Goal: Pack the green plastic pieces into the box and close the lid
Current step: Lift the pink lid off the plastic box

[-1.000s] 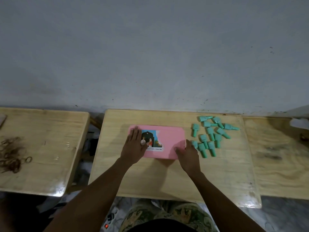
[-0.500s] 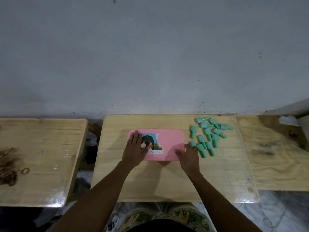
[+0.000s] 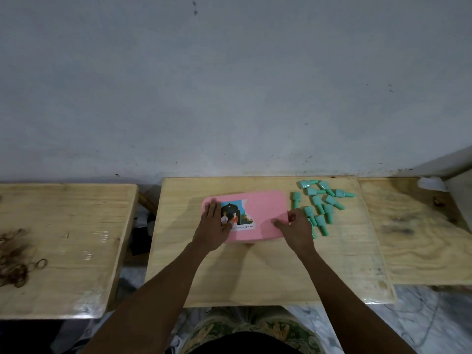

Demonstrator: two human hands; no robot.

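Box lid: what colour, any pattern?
Pink box lid, plain except a picture sticker on its left half. Head view, the only one.

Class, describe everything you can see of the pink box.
The pink box is flat and rectangular with rounded corners, seemingly plastic, lid shut. A torn picture label covers its left part. It lies on the middle wooden table. The left hand rests flat on it; the right hand touches its right edge.

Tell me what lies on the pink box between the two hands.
In the head view, a picture sticker beside the left hand, then bare pink lid as far as the right hand. The box is shut; nothing else lies there.
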